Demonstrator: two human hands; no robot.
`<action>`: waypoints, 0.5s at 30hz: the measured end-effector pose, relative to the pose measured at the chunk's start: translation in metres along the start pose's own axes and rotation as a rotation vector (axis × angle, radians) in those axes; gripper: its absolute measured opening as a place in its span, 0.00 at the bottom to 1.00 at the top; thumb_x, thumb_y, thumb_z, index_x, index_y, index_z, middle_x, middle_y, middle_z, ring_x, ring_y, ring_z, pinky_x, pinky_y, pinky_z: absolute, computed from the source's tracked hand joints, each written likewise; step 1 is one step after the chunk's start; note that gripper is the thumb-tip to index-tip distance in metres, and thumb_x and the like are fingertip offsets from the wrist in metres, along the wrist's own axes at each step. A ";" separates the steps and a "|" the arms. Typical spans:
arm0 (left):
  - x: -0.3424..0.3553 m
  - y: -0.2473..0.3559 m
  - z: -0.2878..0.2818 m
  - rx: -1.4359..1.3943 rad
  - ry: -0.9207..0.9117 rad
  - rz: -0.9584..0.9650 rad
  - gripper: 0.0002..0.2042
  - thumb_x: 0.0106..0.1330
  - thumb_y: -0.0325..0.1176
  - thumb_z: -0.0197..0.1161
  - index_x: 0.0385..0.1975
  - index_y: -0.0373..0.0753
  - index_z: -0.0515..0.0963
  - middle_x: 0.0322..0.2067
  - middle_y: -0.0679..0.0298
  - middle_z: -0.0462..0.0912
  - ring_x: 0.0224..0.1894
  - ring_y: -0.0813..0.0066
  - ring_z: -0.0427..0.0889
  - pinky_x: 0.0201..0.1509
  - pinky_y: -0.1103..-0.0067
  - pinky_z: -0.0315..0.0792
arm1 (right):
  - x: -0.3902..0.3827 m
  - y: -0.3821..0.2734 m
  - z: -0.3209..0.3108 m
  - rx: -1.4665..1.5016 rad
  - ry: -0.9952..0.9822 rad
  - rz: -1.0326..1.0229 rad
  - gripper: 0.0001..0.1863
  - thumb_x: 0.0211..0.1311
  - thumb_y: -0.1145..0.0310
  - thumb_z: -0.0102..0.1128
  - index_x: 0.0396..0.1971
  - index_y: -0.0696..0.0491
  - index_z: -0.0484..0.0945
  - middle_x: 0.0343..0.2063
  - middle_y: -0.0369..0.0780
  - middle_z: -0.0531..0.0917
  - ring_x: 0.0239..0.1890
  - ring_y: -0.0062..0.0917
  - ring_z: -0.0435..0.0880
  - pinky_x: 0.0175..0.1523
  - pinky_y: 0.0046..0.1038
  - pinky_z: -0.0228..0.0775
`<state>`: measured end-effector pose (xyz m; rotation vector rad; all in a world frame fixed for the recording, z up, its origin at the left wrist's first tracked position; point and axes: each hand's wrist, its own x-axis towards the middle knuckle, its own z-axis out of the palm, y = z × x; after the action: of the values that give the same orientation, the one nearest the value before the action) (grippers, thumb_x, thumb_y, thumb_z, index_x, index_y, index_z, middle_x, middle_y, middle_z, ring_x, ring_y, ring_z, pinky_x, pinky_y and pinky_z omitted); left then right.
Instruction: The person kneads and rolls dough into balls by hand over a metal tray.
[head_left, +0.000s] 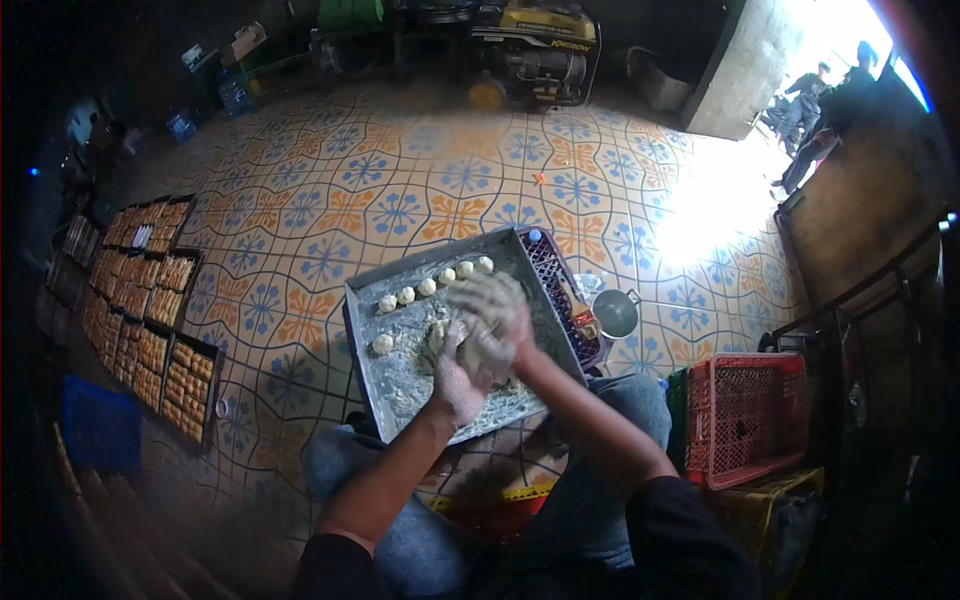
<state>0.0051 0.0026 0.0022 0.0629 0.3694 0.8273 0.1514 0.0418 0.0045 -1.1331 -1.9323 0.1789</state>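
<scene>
A shallow metal tray (357, 350), dusted with flour, rests tilted in front of my knees. A lump of dough (436, 338) lies near its middle, partly covered by my hands. My floury left hand (463, 385) curls at the near side of the dough, thumb up, fingers closed against it. Just beyond, my right hand (505, 318) is smeared by motion over the dough, so its fingers cannot be made out. Several round dough balls (427, 287) form a row along the tray's far side, and a single dough ball (383, 344) sits nearer on the left.
A purple crate (546, 262) shows under the tray's right side, with a brush (580, 312) on it. Beside it stands a metal pot (616, 314). Trays of browned buns (150, 370) cover the floor at left. A red crate (745, 420) stands right; a generator (535, 60) is far back.
</scene>
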 end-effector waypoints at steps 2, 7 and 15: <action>0.022 -0.006 -0.023 1.557 0.025 0.678 0.26 0.79 0.56 0.46 0.59 0.41 0.75 0.56 0.62 0.81 0.53 0.63 0.84 0.57 0.69 0.79 | -0.014 -0.054 0.002 0.163 -0.026 -0.128 0.25 0.72 0.45 0.49 0.57 0.44 0.83 0.62 0.46 0.81 0.71 0.45 0.70 0.77 0.52 0.49; -0.015 0.003 0.036 0.849 -0.151 0.350 0.28 0.78 0.60 0.45 0.60 0.42 0.75 0.56 0.60 0.81 0.54 0.64 0.83 0.60 0.67 0.77 | -0.018 -0.023 -0.004 0.269 -0.111 -0.493 0.26 0.68 0.43 0.56 0.57 0.44 0.83 0.62 0.47 0.80 0.68 0.47 0.74 0.75 0.52 0.55; 0.010 0.026 -0.004 0.276 -0.554 0.188 0.49 0.71 0.76 0.28 0.75 0.36 0.58 0.74 0.48 0.60 0.75 0.54 0.61 0.79 0.61 0.54 | -0.023 -0.082 0.008 0.235 0.202 -0.172 0.26 0.65 0.52 0.62 0.54 0.56 0.81 0.51 0.47 0.85 0.53 0.44 0.84 0.67 0.49 0.65</action>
<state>-0.0083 0.0270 0.0005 0.5792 -0.0499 0.9014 0.0981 -0.0208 0.0272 -0.7954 -1.7658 0.1850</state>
